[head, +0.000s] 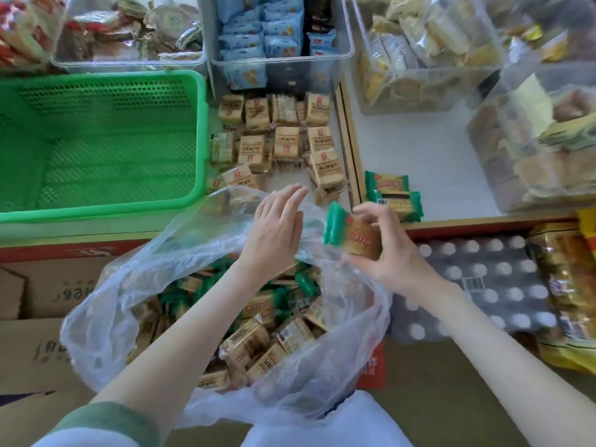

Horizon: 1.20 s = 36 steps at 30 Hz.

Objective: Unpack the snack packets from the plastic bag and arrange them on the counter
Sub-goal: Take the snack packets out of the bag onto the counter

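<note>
Above plastic bag (pixel 106 304), right hand (pixel 383 250) grips green-ended packet (pixel 351 235), tilted.

Bright, soft, even light fills the scene, with no hard shadows; right of the green basket (pixel 96 211) the bare white counter (pixel 419 150) is nearly washed out. The plastic bag (pixel 106 317) below the basket carries a pale sheen. Focus is soft overall: print on the packet (pixel 354 240) held by the right hand (pixel 390 253) is smeared, and the clear bins (pixel 532 140) far right of the basket blur into haze. The basket's rim bows from wide-angle distortion.
</note>
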Tool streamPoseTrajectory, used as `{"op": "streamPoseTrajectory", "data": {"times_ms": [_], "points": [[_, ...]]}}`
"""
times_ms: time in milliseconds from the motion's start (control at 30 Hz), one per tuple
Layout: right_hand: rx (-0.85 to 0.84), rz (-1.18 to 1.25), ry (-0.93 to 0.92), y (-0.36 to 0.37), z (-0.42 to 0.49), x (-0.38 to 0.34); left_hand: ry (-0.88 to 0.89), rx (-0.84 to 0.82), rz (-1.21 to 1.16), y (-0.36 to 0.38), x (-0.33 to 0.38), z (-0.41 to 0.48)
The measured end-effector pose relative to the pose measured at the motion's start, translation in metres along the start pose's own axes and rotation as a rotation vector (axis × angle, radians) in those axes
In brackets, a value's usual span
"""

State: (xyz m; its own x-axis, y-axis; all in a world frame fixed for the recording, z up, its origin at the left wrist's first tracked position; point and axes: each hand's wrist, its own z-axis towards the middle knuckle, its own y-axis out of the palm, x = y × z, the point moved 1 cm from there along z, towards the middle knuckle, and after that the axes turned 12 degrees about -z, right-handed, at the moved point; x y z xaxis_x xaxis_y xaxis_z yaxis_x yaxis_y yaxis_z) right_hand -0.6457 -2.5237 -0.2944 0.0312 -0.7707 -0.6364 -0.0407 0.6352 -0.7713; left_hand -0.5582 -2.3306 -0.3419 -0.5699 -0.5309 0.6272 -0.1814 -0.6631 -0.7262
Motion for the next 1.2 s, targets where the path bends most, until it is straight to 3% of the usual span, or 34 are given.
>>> {"op": "streamPoseTrajectory", "data": {"times_ms": [67, 133, 267, 400, 533, 633, 700, 800, 900, 1000, 1100, 1200], "points": [[0.193, -0.117, 0.108, -0.028, 0.007, 0.042, 0.042, -0.038, 0.024, 0.019, 0.014, 0.019], [0.258, -0.273, 0.329, -0.052, 0.017, 0.095, 0.073, -0.090, 0.049, 0.039, 0.027, 0.035], [0.099, -0.572, 0.613, -0.074, 0.025, 0.210, 0.083, -0.181, 0.122, 0.079, 0.045, 0.058], [-0.131, -0.714, 0.551, -0.071, 0.038, 0.261, 0.086, -0.293, 0.226, 0.103, 0.041, 0.063], [-0.319, -0.624, 0.411, -0.061, 0.056, 0.272, 0.086, -0.368, 0.243, 0.109, 0.030, 0.054], [-0.435, -0.543, 0.422, -0.064, 0.057, 0.274, 0.069, -0.402, 0.243, 0.109, 0.028, 0.048], [-0.434, -0.560, 0.442, -0.069, 0.052, 0.267, 0.069, -0.408, 0.229, 0.108, 0.028, 0.046], [-0.224, -0.630, 0.439, -0.071, 0.042, 0.238, 0.085, -0.407, 0.196, 0.099, 0.030, 0.043], [0.035, -0.515, 0.306, -0.061, 0.036, 0.181, 0.117, -0.390, 0.190, 0.082, 0.027, 0.033], [0.140, -0.341, -0.060, -0.033, 0.027, 0.096, 0.132, -0.394, 0.206, 0.058, 0.013, 0.013], [0.045, -0.231, -0.407, 0.015, 0.009, 0.018, 0.176, -0.437, 0.246, 0.030, -0.009, -0.013], [-0.111, -0.255, -0.610, 0.075, -0.010, -0.025, 0.173, -0.454, 0.366, 0.005, -0.034, -0.039]]}}
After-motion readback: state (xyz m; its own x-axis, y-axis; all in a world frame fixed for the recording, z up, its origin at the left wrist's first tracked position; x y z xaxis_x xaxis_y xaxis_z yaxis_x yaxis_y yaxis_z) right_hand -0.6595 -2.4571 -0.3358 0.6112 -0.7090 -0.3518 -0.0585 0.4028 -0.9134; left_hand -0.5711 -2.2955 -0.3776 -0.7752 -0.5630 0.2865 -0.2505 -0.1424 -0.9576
